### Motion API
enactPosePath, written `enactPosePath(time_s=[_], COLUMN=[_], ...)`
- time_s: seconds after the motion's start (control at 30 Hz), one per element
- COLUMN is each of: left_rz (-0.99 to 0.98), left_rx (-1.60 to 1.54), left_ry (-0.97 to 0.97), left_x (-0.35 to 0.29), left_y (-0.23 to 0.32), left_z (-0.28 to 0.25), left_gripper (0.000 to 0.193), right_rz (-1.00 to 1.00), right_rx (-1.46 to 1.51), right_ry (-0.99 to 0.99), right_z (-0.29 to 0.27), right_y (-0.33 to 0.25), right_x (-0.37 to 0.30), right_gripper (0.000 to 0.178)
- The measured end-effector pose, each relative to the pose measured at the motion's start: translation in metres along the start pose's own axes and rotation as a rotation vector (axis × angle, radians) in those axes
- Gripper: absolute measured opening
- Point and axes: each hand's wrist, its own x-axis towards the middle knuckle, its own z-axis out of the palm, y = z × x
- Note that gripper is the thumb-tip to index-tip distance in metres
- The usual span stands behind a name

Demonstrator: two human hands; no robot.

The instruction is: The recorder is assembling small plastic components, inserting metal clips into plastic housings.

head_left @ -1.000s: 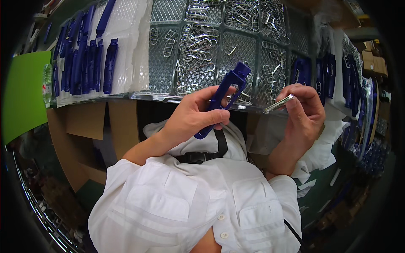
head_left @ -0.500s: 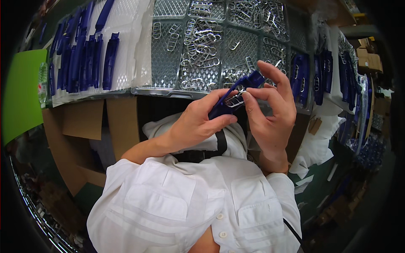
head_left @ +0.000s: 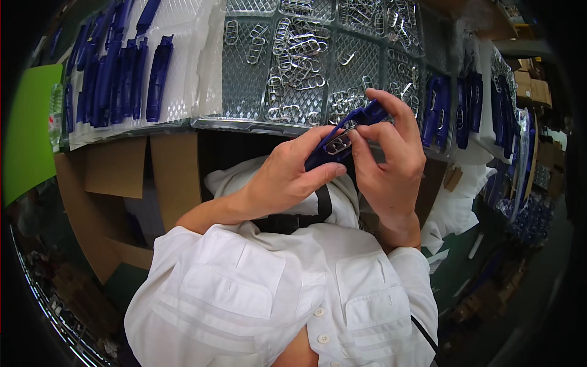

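My left hand [head_left: 282, 173] grips a long blue plastic part [head_left: 315, 159] between thumb and fingers, tilted up to the right in front of the tray. In the hollow of the part lies a small chrome frame [head_left: 338, 144] with several oblong openings. My right hand [head_left: 391, 164] pinches at this frame with thumb and index finger, its other fingers bent near the part's upper end. Those fingertips partly hide the frame's right end. Loose chrome frames [head_left: 299, 64] of the same kind lie beyond my hands in the tray's compartments.
A compartmented dark plastic tray [head_left: 244, 125] spans the table ahead. Several blue parts [head_left: 160, 79] lie on white sheeting at left; blue parts with chrome frames [head_left: 436, 113] lie at right. An open cardboard box [head_left: 174, 177] stands below left, beside a green panel [head_left: 27, 131].
The blue part has turned slightly in my left hand's grip, showing more of the chrome frame. My right fingers stay at the frame, the raised fingers now bent closer to the part. The view has shifted slightly.
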Motion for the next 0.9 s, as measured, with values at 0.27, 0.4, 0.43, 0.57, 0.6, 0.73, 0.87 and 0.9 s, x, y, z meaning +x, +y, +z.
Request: enactPosePath(time_s=[0.27,0.4,0.43,0.57,0.6,0.73,0.87,0.9], left_rz=[0.015,0.065,0.060,-0.028,-0.179,0.070,0.134,0.120], left_rx=[-0.035,0.051,0.052,0.046,-0.044,0.176,0.388,0.282], left_ry=[-0.029,0.002,-0.001,-0.072,-0.171,-0.059,0.025,-0.027], left_x=[0.002,0.001,0.002,0.004,0.005,0.002,0.000,0.000], left_y=[0.008,0.004,0.001,0.012,0.017,0.008,0.007,0.006], left_z=[0.002,0.002,0.002,-0.007,-0.010,-0.005,-0.007,-0.010], left_gripper=[0.049,0.047,0.047,0.048,0.048,0.048,0.051,0.051], right_rz=[-0.063,-0.038,-0.023,0.031,0.031,0.071,-0.086,-0.083], right_rx=[0.050,0.086,0.086,0.194,0.195,0.171,0.004,0.005], right_ry=[0.059,0.022,0.013,-0.032,-0.032,0.000,0.039,0.038], right_z=[-0.007,-0.009,-0.009,-0.010,-0.009,-0.004,-0.001,-0.002], right_y=[0.001,0.003,0.004,0.010,0.010,0.004,0.010,0.010], right_x=[0.001,-0.002,-0.003,-0.004,-0.005,-0.011,-0.012,-0.011], right_gripper=[0.012,0.012,0.012,0.011,0.011,0.011,0.014,0.014])
